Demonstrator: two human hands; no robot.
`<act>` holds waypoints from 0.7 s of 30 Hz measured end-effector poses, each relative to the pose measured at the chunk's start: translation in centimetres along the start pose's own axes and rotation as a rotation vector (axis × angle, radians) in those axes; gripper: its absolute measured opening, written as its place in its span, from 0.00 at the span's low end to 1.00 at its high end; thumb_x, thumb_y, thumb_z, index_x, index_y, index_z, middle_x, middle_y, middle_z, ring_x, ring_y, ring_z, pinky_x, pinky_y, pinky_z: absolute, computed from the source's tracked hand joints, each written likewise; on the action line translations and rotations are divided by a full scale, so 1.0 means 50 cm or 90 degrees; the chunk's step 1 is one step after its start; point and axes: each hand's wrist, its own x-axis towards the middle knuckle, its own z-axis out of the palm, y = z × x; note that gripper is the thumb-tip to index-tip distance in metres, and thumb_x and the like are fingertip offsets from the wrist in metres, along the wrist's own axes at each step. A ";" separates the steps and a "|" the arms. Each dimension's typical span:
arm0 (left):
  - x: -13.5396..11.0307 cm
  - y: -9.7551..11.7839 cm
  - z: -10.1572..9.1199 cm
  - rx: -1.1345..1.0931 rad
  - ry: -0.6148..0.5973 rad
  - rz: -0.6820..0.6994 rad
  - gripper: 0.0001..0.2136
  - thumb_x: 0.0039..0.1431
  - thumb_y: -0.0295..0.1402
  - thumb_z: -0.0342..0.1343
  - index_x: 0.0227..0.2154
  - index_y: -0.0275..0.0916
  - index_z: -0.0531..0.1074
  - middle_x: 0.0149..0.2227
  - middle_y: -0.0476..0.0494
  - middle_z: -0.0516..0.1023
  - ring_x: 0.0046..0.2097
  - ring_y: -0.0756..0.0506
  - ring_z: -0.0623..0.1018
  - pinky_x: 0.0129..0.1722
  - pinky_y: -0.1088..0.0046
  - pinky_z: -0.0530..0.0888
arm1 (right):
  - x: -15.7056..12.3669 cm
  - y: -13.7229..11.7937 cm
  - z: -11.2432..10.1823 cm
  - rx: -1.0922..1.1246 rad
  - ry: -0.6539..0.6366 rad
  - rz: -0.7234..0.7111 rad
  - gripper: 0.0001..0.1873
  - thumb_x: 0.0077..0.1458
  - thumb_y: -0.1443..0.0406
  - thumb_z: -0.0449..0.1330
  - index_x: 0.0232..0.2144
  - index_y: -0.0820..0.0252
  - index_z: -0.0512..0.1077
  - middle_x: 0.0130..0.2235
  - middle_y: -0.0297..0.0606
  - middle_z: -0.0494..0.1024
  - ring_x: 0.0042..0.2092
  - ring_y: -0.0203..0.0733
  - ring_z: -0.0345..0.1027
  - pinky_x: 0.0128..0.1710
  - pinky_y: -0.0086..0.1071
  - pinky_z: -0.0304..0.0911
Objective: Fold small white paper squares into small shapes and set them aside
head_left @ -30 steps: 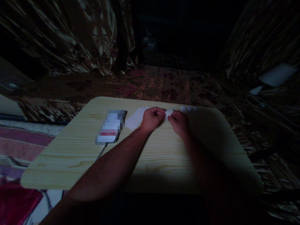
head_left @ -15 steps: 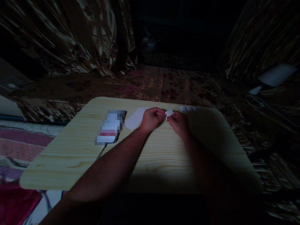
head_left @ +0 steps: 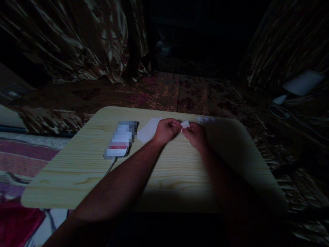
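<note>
Between my two hands is a small folded piece of white paper (head_left: 184,125), held above the far part of the wooden table (head_left: 177,171). My left hand (head_left: 167,130) pinches its left edge with thumb and fingers. On the other side my right hand (head_left: 196,133) grips the lower right edge, fingers curled. White paper sheets (head_left: 147,132) lie on the table just left of my left hand, partly hidden by it. Beyond my right hand, near the far edge, sit several small folded white paper pieces (head_left: 206,119).
A phone (head_left: 119,139) with a blurred-out screen lies at the left, its cable (head_left: 110,167) running toward me under my left forearm. Patterned cloth and curtains (head_left: 108,44) border the far side. A white lamp (head_left: 303,83) stands off to the right. The room is dim.
The folded paper has tilted very slightly between my fingers. Both hands keep the same place and grip; the rest looks the same.
</note>
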 end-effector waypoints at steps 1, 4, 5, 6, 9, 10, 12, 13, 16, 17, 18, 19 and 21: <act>0.000 0.000 0.000 -0.001 -0.004 0.004 0.14 0.41 0.38 0.71 0.28 0.34 0.78 0.25 0.45 0.80 0.24 0.51 0.74 0.24 0.76 0.69 | 0.000 0.000 0.000 0.001 -0.001 -0.001 0.10 0.47 0.57 0.63 0.26 0.58 0.74 0.22 0.31 0.75 0.23 0.36 0.65 0.23 0.28 0.57; -0.001 0.001 0.000 -0.011 -0.009 0.022 0.13 0.41 0.37 0.70 0.27 0.35 0.78 0.25 0.46 0.79 0.25 0.52 0.73 0.26 0.76 0.69 | 0.001 0.001 0.001 0.003 -0.002 -0.004 0.11 0.48 0.57 0.62 0.27 0.59 0.75 0.22 0.32 0.76 0.24 0.36 0.67 0.23 0.28 0.58; -0.001 0.001 0.000 -0.014 -0.009 0.027 0.12 0.42 0.37 0.70 0.27 0.35 0.77 0.25 0.47 0.79 0.25 0.52 0.73 0.26 0.76 0.69 | 0.001 0.002 0.001 0.000 0.000 -0.007 0.11 0.48 0.57 0.62 0.27 0.59 0.75 0.22 0.32 0.76 0.24 0.37 0.67 0.23 0.28 0.58; -0.001 0.001 0.001 -0.014 -0.008 0.034 0.12 0.42 0.37 0.70 0.26 0.35 0.77 0.25 0.47 0.79 0.25 0.52 0.73 0.27 0.76 0.69 | 0.001 0.003 0.001 -0.002 0.001 -0.009 0.11 0.48 0.57 0.62 0.27 0.59 0.75 0.22 0.32 0.75 0.24 0.37 0.67 0.23 0.28 0.58; -0.001 -0.001 0.004 -0.002 -0.006 0.059 0.12 0.43 0.37 0.70 0.26 0.35 0.76 0.25 0.48 0.79 0.27 0.52 0.73 0.29 0.76 0.70 | 0.000 0.004 0.000 -0.004 0.002 -0.019 0.11 0.49 0.57 0.62 0.25 0.59 0.74 0.21 0.33 0.75 0.24 0.36 0.67 0.23 0.28 0.58; -0.001 -0.002 0.005 0.003 -0.005 0.069 0.12 0.45 0.37 0.69 0.26 0.35 0.76 0.25 0.48 0.79 0.27 0.52 0.73 0.29 0.76 0.70 | 0.000 0.004 -0.001 -0.004 0.001 -0.021 0.12 0.50 0.56 0.62 0.25 0.59 0.74 0.22 0.33 0.75 0.24 0.36 0.66 0.23 0.28 0.58; -0.001 -0.005 0.007 0.014 0.000 0.084 0.11 0.47 0.38 0.67 0.26 0.35 0.75 0.25 0.48 0.78 0.27 0.52 0.72 0.29 0.76 0.69 | -0.001 0.004 -0.001 -0.010 0.006 -0.022 0.12 0.50 0.56 0.62 0.25 0.59 0.73 0.21 0.32 0.75 0.23 0.36 0.66 0.23 0.28 0.58; -0.001 -0.007 0.008 0.021 0.006 0.091 0.11 0.49 0.38 0.66 0.26 0.35 0.75 0.25 0.49 0.77 0.26 0.52 0.72 0.28 0.76 0.68 | -0.001 0.003 0.000 -0.016 0.009 -0.022 0.13 0.50 0.55 0.62 0.25 0.59 0.73 0.21 0.32 0.75 0.24 0.36 0.66 0.23 0.28 0.57; 0.000 -0.009 0.009 0.049 0.037 0.109 0.11 0.51 0.39 0.65 0.27 0.36 0.75 0.25 0.49 0.76 0.26 0.52 0.71 0.27 0.76 0.67 | -0.002 0.000 0.003 -0.020 0.009 -0.023 0.12 0.50 0.55 0.62 0.26 0.58 0.73 0.22 0.31 0.74 0.24 0.35 0.65 0.23 0.28 0.56; 0.000 -0.009 0.008 0.059 0.051 0.113 0.11 0.51 0.39 0.64 0.27 0.36 0.75 0.25 0.49 0.76 0.26 0.52 0.70 0.27 0.76 0.67 | -0.003 -0.001 0.005 -0.018 0.014 -0.024 0.12 0.50 0.56 0.63 0.26 0.58 0.72 0.22 0.31 0.74 0.24 0.35 0.65 0.23 0.27 0.57; 0.000 -0.009 0.007 0.071 0.066 0.116 0.11 0.51 0.39 0.64 0.28 0.36 0.75 0.25 0.49 0.76 0.27 0.52 0.70 0.27 0.76 0.67 | -0.005 -0.004 0.006 -0.018 0.027 -0.028 0.11 0.49 0.56 0.64 0.27 0.58 0.72 0.23 0.30 0.74 0.24 0.35 0.65 0.24 0.27 0.57; 0.000 -0.009 0.006 0.083 0.079 0.119 0.11 0.52 0.39 0.64 0.28 0.36 0.75 0.25 0.48 0.76 0.27 0.52 0.70 0.27 0.76 0.67 | -0.006 -0.006 0.007 -0.023 0.047 -0.036 0.11 0.49 0.56 0.64 0.27 0.57 0.71 0.23 0.30 0.73 0.25 0.35 0.65 0.24 0.27 0.58; 0.000 -0.008 0.003 0.108 0.099 0.127 0.10 0.52 0.39 0.63 0.28 0.36 0.76 0.25 0.49 0.76 0.27 0.51 0.70 0.27 0.75 0.67 | -0.010 -0.013 0.007 -0.052 0.107 -0.071 0.12 0.49 0.57 0.65 0.27 0.57 0.69 0.23 0.29 0.72 0.26 0.35 0.65 0.26 0.28 0.60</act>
